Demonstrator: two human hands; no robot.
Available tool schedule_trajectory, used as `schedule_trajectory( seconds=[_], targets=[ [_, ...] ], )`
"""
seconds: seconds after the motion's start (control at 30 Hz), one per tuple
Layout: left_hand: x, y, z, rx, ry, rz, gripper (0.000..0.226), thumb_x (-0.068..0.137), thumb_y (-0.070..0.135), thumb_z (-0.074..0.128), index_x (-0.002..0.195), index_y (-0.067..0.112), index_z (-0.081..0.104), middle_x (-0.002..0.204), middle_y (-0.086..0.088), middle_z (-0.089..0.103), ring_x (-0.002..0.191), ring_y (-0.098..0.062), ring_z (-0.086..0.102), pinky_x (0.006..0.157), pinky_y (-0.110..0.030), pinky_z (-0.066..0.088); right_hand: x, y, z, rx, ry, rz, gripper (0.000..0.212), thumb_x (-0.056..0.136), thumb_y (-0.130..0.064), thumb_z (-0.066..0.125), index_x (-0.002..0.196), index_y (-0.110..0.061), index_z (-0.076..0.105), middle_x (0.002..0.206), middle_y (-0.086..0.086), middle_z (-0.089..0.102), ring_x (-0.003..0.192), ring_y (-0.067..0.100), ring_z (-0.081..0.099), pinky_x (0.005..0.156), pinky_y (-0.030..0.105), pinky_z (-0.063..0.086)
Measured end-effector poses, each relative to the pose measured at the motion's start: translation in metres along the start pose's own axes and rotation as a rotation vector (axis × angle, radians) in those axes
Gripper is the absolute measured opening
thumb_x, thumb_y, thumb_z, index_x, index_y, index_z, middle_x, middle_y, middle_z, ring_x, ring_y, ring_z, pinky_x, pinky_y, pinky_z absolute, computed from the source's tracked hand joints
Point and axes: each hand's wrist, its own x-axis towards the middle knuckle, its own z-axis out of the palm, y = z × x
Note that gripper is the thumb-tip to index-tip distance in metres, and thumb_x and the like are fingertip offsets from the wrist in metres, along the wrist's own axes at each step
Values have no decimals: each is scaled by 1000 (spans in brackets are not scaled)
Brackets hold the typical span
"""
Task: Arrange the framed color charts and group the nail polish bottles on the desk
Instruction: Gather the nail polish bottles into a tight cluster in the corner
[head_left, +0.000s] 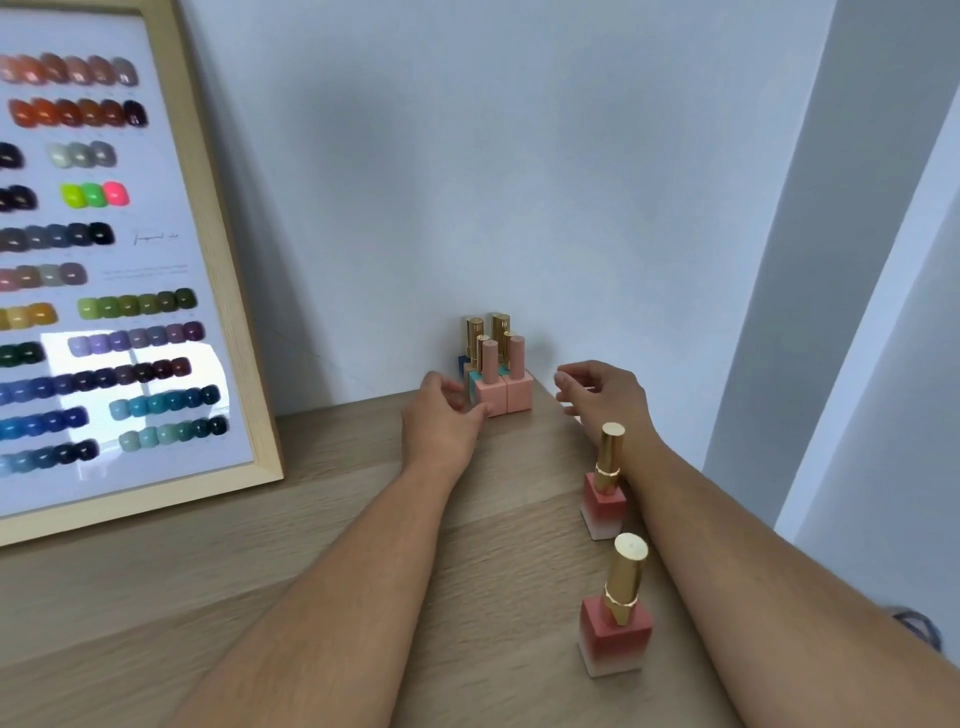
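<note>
left hand (441, 418) at the bottle cluster (498, 364), fingers loosely curled vs its left side, thumb by the front pink bottle (491, 397), can't tell if it's gripping. right hand (602, 395) just right of the cluster, relaxed, holding nothing. far red-fade bottle (605, 499) & near red-fade bottle (615, 629) stand on the desk (311, 545) beside the right forearm. framed chart (228, 291) leans well left of the left hand.

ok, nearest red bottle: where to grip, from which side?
Probably pinch the nearest red bottle low across its square body's flat sides, coming from its left: it stands upright, the desk is bare there, and the right forearm lies close on its right.
</note>
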Motion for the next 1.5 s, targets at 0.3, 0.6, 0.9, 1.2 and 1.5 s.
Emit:
schedule_trajectory(
  seconds=[0.3, 0.6, 0.9, 1.2, 1.5],
  targets=[
    [-99, 6, -57, -168, -187, 83, 19, 74, 22, 76, 85, 22, 61, 82, 3, 66, 75, -6, 59, 62, -8, 45, -79, -11, -59, 159, 111, 24, 13, 88, -23, 58, 86, -18, 70, 81, -2, 72, 76, 10, 69, 65, 20, 53],
    [-175, 21, -83, -227, -493, 174, 28, 69, 21, 80, 93, 21, 64, 88, 0, 65, 80, -11, 60, 70, -16, 49, -149, -19, -92, 31, -12, 59, 10, 83, -33, 64, 78, -28, 71, 77, -3, 72, 78, 14, 67, 77, 27, 53],
    [-187, 36, -63, -133, -505, 232, 18, 70, 20, 79, 83, 28, 69, 71, 10, 69, 63, 3, 58, 64, -15, 45, -156, -29, -92, -53, 35, 54, 10, 85, -28, 62, 78, -29, 68, 77, -5, 71, 80, 13, 66, 78, 27, 52],
    [-170, 24, -73, -431, -262, -11, 12, 76, 15, 73, 83, 24, 69, 78, 6, 70, 69, -4, 59, 64, -10, 45, -158, -34, -70, -141, -17, 33, 18, 74, -35, 73, 89, -24, 68, 85, -7, 69, 81, 2, 62, 65, 5, 42],
    [-138, 11, -78, -492, -112, -72, 11, 79, 16, 71, 85, 24, 67, 83, 1, 69, 71, -5, 58, 61, -9, 43, -148, -40, -43, -202, 61, 109, 17, 70, -34, 76, 74, -28, 61, 72, -17, 60, 68, -2, 55, 56, 9, 35]
  ],
)
